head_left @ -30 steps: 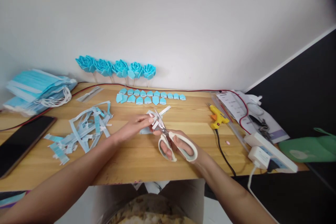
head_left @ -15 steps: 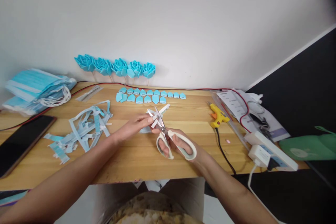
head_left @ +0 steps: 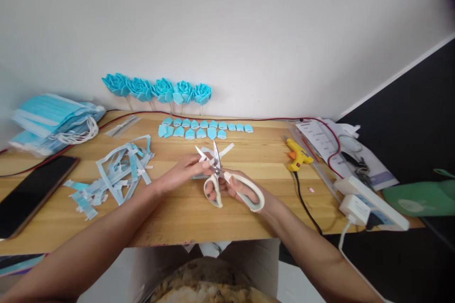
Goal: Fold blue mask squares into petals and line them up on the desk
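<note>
Wooden bench (head_left: 185, 222), bagged masks (head_left: 53, 111) at back-left corner: our left hand (head_left: 188, 169) pinches pale strip (head_left: 226, 150), our curled right hand (head_left: 245, 190) grips scissors (head_left: 217, 172).

Support: wooden table (head_left: 170, 218). Clock datum: table centre, 12 toward the wall. Directly on the surface: two rows of folded blue pieces (head_left: 190, 134) at 12 o'clock; yellow glue gun (head_left: 298, 156) at 3; power strip (head_left: 382, 208) between 3 and 4; printed papers (head_left: 316, 135) between 2 and 3; cut strips (head_left: 133, 165) at 9; black phone (head_left: 35, 194) farther out, between 8 and 9; stacked blue masks (head_left: 50, 111) at 10.
</note>
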A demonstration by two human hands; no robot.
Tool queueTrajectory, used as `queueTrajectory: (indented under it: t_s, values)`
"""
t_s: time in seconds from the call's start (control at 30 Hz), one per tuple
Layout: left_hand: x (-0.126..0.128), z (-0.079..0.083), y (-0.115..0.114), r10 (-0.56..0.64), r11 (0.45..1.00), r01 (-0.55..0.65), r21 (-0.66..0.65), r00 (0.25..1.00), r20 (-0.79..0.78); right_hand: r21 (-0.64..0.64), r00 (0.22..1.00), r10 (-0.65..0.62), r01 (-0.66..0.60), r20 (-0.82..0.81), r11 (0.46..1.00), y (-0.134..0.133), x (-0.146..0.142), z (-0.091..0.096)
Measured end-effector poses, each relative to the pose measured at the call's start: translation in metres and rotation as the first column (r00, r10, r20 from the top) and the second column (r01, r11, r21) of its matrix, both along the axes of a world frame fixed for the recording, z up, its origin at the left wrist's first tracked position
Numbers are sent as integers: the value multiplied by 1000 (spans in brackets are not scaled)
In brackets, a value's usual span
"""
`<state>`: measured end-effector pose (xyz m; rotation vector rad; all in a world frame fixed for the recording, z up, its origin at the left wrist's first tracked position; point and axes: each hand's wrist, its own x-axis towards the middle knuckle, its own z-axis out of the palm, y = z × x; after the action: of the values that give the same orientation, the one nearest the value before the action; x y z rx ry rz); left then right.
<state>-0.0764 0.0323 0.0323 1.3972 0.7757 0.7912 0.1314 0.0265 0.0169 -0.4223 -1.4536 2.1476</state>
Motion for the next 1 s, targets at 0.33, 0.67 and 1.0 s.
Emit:
queueTrajectory:
  t_s: [0.33,0.67,1.0]
  values:
    - [1,-3,0,-20,999,21,36,1000,-14,3,998,-33,33,-60,999,3,-4,-2]
    - [1,-2,2,32,995,-18,98,989,-145,-13,998,-23,22,-56,1000,4,-2,-2]
    - [-5,-8,0,128,989,-121,86,988,-86,-96,996,-62,56,-56,994,4,2,-5]
